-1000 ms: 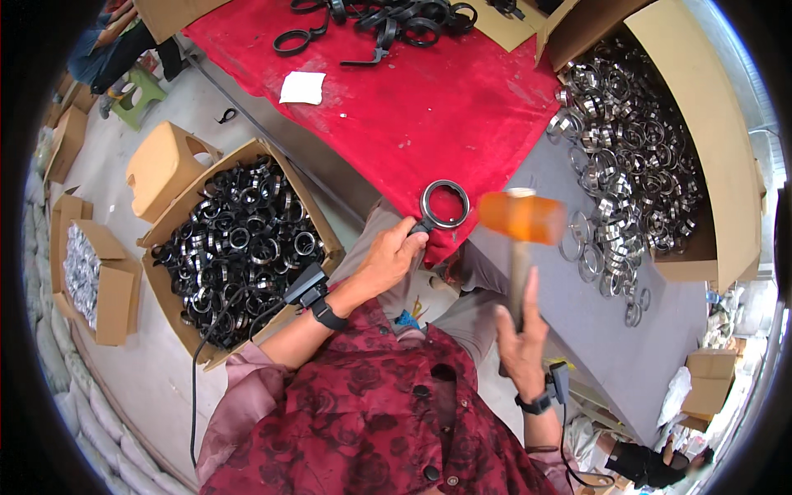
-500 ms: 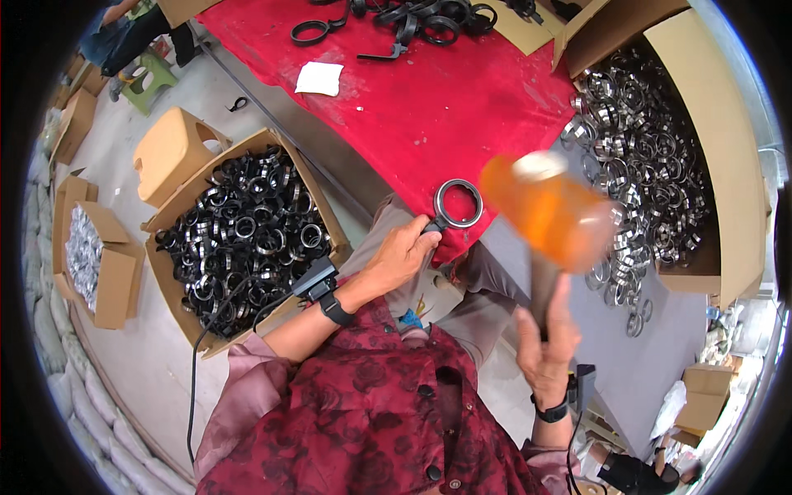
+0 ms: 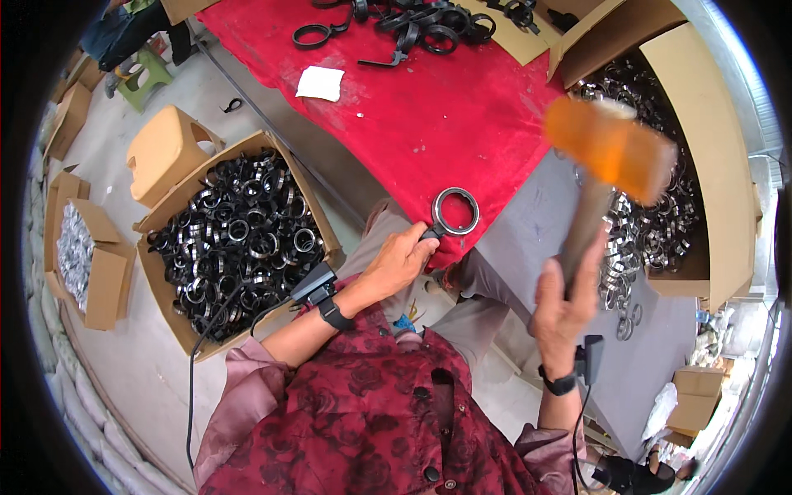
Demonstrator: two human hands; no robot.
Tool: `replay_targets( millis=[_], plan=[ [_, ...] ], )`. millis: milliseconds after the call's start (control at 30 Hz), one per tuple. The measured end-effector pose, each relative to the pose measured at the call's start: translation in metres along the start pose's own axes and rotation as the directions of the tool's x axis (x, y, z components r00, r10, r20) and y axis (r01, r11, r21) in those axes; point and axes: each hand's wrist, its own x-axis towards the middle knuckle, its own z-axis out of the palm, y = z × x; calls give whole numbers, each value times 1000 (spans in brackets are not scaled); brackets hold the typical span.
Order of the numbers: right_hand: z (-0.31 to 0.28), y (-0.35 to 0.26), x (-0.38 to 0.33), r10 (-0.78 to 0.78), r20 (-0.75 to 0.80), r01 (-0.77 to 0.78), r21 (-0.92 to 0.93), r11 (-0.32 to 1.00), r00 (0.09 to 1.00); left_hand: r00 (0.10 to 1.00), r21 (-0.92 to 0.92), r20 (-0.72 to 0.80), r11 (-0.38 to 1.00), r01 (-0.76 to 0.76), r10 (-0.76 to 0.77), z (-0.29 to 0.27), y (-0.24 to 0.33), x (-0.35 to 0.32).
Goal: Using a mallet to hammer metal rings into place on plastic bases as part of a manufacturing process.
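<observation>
My left hand is closed on the short stem of a black plastic ring clamp with a silver metal ring seated in it. The clamp's round end lies over the near corner of the red cloth. To the right, my right hand grips the handle of an orange-headed mallet. The mallet is raised above and to the right of the clamp, apart from it, and its head is blurred by motion.
An open cardboard box of black ring clamps stands on my left, by a tan stool. Loose silver rings spill from a large box onto the grey surface at right. More black clamps lie on the cloth's far side.
My right hand has moved the mallet up and to the right, away from the clamp. My left hand and the clamp have stayed nearly in place.
</observation>
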Motion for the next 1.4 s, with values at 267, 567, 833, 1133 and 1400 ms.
replay_targets(
  millis=[267, 567, 833, 1133, 1400],
  plan=[
    [-8, 11, 16, 108, 243, -104, -30, 994, 964, 1000, -92, -21, 996, 7, -9, -2, -9, -2],
    [-48, 121, 13, 451, 338, -500, 70, 863, 826, 795, 93, -604, 996, -3, 59, -136, -40, -40],
    [-28, 120, -33, -283, 9, 253, -476, 842, 959, 766, 242, -632, 908, 343, -121, -179, -100, -90],
    [12, 136, -110, -183, 203, 245, -339, 908, 962, 949, 663, -238, 748, 2, 209, -83, -45, -3],
    [16, 145, -112, -163, 249, 254, -395, 883, 955, 970, 883, -121, 469, 8, 211, -76, -55, 8]
  ],
)
